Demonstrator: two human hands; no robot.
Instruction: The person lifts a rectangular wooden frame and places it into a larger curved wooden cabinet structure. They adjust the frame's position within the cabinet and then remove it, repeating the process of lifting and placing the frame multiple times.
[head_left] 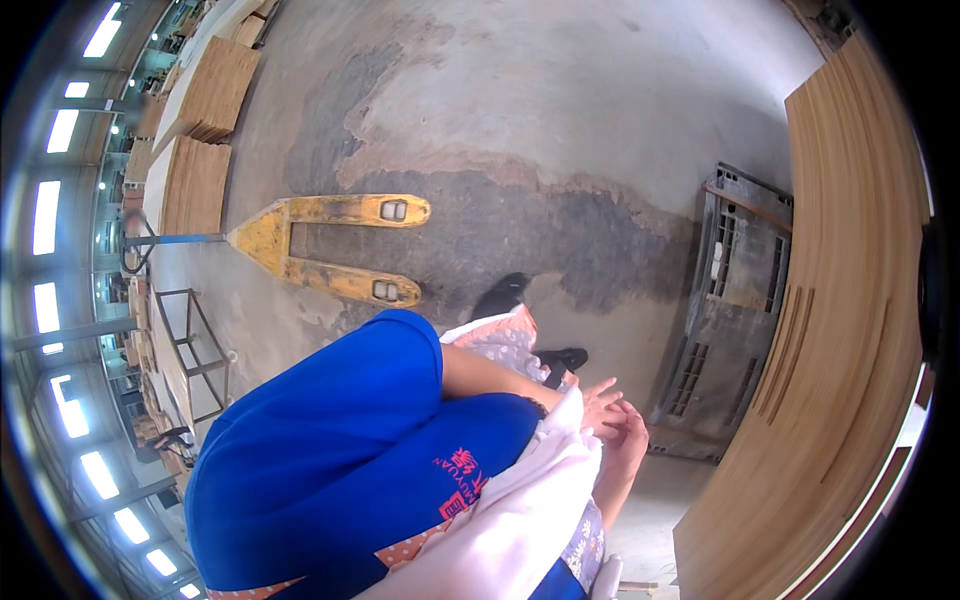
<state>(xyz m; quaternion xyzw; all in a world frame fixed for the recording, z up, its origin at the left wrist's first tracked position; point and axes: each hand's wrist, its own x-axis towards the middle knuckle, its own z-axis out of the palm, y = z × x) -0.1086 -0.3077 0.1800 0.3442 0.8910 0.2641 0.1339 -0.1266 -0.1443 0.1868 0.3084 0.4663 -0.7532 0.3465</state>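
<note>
My left hand (599,399) and my right hand (629,436) meet in front of my body, touching. The left hand's fingers are stretched out and spread. My right fingers are curled in against the left hand; whatever they grip, if anything, is hidden. Pale pink cloth (520,510) drapes down beside my arms, partly covering my blue T-shirt (340,420). Below the hands, patterned cloth (502,340) and my dark shoes (563,358) show.
A yellow pallet jack (262,240) stands on the concrete floor, its forks toward my feet. At right, a tall stack of wood boards (850,250) is beside a grey slotted pallet (728,290). More board stacks (195,187) and a metal frame (190,342) line the left.
</note>
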